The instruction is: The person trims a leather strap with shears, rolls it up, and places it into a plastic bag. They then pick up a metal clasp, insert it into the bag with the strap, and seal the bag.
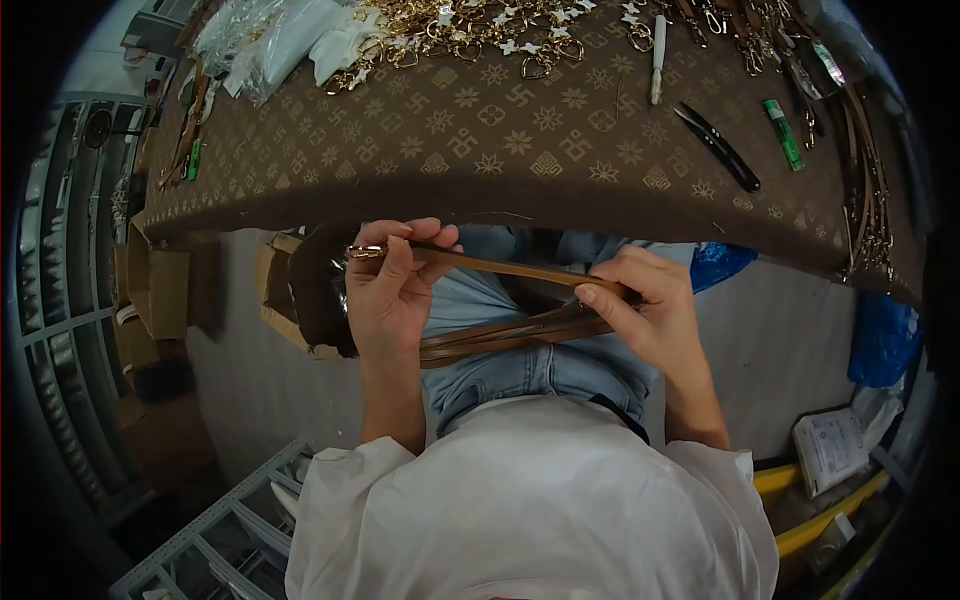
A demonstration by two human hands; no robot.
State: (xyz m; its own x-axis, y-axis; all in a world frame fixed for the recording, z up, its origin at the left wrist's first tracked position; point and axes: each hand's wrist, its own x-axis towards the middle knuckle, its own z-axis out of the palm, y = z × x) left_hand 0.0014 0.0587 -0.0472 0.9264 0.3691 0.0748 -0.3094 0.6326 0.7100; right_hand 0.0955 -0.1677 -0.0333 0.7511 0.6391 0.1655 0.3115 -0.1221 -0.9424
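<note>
A brown leather strap (510,266) is stretched between my two hands, in front of the table's near edge. My left hand (392,290) pinches its left end, where a gold metal clasp (366,252) sticks out past the fingers. My right hand (645,300) is closed around the other end, thumb on top. More brown straps (480,345) lie across my lap below. What sits inside my right fist is hidden.
On the patterned brown tablecloth (400,185) lie gold heart-shaped chains (460,40), black snips (718,147), a green lighter (783,135) and a white pen-like tool (658,60). Straps (868,190) hang over the right edge. Cardboard boxes (165,290) stand left.
</note>
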